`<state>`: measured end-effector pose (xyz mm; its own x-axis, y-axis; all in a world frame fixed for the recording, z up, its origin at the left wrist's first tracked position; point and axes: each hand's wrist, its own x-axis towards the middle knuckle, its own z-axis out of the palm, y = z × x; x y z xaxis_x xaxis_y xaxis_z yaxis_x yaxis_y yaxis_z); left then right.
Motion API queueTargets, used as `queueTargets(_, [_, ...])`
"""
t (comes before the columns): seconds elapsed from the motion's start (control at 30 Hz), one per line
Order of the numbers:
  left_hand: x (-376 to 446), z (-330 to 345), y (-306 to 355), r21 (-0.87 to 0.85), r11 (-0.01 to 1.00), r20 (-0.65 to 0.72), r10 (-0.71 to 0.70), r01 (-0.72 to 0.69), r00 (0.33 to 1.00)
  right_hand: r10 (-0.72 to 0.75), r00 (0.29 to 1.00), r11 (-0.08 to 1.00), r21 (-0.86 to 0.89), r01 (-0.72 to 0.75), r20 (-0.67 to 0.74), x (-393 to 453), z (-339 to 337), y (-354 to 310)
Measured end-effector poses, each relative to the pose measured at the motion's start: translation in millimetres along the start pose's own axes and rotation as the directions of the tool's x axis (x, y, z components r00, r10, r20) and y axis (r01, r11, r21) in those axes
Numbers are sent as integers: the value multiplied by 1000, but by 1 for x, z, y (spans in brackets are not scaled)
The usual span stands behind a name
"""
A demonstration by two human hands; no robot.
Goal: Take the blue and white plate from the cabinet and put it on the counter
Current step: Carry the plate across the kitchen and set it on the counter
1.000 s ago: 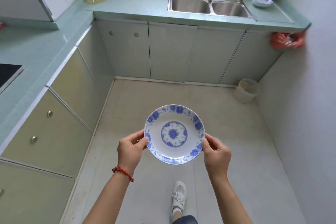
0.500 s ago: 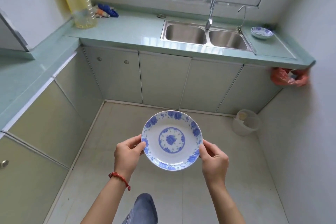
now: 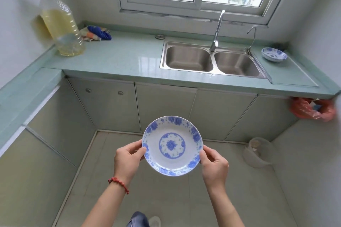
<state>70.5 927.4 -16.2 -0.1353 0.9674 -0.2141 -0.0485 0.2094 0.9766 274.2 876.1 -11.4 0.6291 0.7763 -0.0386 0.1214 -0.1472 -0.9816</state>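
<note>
From my head view, my left hand (image 3: pixel 127 160) and right hand (image 3: pixel 215 165) each pinch the rim of the round blue and white floral plate (image 3: pixel 172 145), held level over the floor and well short of the pale green counter (image 3: pixel 120 59). With only fingertips on the glazed rim, I judge a slip or a knock against the counter's front edge the likeliest trouble. The bare stretch between the big yellow oil bottle (image 3: pixel 61 29) and the steel double sink (image 3: pixel 212 61) leaves open room.

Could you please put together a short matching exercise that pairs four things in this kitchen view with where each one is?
Things:
1. blue and white plate
2. oil bottle
3. small bowl
4. red plastic bag

Places:
A. on the counter to the right of the sink
B. hanging under the counter's right end
C. held above the floor between both hands
D. standing in the counter's left corner

Pairs: 1-C, 2-D, 3-A, 4-B
</note>
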Motion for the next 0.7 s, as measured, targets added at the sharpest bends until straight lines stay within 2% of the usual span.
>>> queueTargets(0.2, [63,12,14,-15,1000,-69,6,-7,998,-1,999,1000,-9,2,53,64,42,-12])
queueTargets(0.4, [108,21,19,-36,999,-219,2,-10,976,-34,973,999,-14,38,226,130,86,-23])
queueTargets(0.57, [124,27,27,-67,997,-407,7,-37,913,-92,896,993,-28,116,435,180,127,-40])
queueTargets(0.7, [123,26,32,-74,996,-575,2,-54,818,-109,789,989,-13,147,605,203,163,-53])
